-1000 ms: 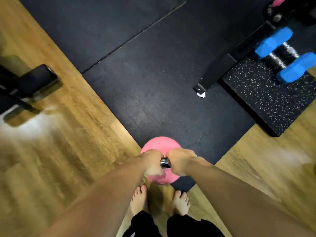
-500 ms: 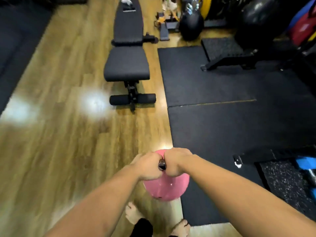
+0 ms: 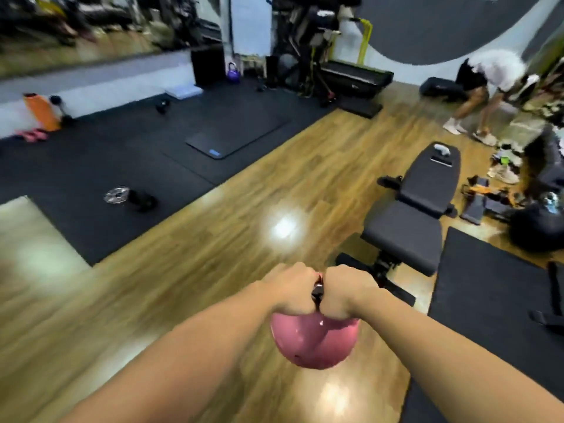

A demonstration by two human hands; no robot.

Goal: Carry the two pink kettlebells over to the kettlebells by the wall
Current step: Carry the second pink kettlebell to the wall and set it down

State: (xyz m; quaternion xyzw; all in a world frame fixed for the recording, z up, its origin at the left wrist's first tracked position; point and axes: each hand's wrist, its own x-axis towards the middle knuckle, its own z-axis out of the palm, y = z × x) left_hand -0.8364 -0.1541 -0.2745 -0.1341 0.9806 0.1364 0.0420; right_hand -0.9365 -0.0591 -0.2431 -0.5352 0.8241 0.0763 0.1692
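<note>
Wood floor (image 3: 189,270) — pink kettlebell (image 3: 314,343) hangs handle-up, both hands gripping.

A single head-worn wide-angle view looks forward and down over the person's outstretched forearms, close in the lower frame, across glossy wooden plank flooring (image 3: 232,227) toward the far white wall (image 3: 244,22); straight lines bow near the edges.

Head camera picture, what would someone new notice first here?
The pink kettlebell hangs low in the centre, gripped by both the left hand and right hand over wooden floor. A black bench stands right, and a purple kettlebell sits by the far wall.
</note>
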